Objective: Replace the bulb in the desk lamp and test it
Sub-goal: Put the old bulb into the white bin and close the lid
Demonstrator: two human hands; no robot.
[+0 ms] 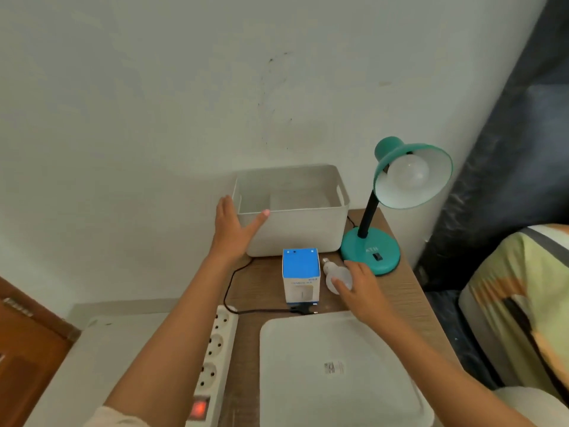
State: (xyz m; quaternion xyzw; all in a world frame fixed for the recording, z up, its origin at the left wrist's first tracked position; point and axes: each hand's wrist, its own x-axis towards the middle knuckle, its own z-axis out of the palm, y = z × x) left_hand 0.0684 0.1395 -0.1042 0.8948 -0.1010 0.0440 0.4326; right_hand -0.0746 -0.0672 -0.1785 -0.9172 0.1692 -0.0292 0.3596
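Observation:
A teal desk lamp (371,251) stands at the table's back right, with a white bulb (408,171) screwed into its tilted shade. A second white bulb (334,272) lies on the wooden table between a blue-and-white bulb box (301,274) and the lamp's base. My right hand (358,286) rests on this loose bulb, fingers curled over its round end. My left hand (234,226) lies flat and open against the front left corner of a white bin (295,229). The lamp's black plug (303,309) lies unplugged on the table.
A white power strip (214,349) with a lit red switch runs along the table's left edge. A white lid (335,368) lies at the front. A bed with a striped cover (520,297) stands to the right. The wall is close behind.

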